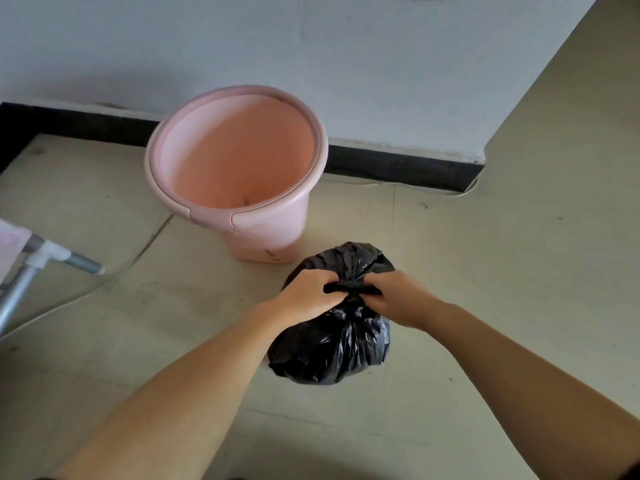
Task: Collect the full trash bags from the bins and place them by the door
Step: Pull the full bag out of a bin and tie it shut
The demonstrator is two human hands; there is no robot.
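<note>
Both hands clenched on the gathered neck of the black trash bag point(329, 344): left hand point(308, 296) pinches the left end of the twisted plastic, right hand point(398, 299) the right end, fingers point(375, 301) curled in tight, short taut strip of bag spanning between them. Looks like a knot being pulled shut, can't confirm whether it's already tied. Bag sits on the floor point(485, 271) directly under the fingers, bulging and full, so the body hangs straight down from the grip; long axis roughly vertical, neck pointing up toward the camera, base on the tile. The twisted strip itself runs left-right across the view. Neither hand is nearer, both sit symmetric on the neck, so either can take the carry once the other lets go. Pink bin point(239, 174) stands just beyond the bag toward the wall point(311, 46), near but not clearly touching, no liner in it, only a small speck at the bottom. Metal frame leg point(41, 261) at far left, well apart. Door not in view. My read: this bin's bag is out, closing step in hand, next move is a straight lift by the neck; risk is thin plastic tearing at the knot if it's heavy.
</note>
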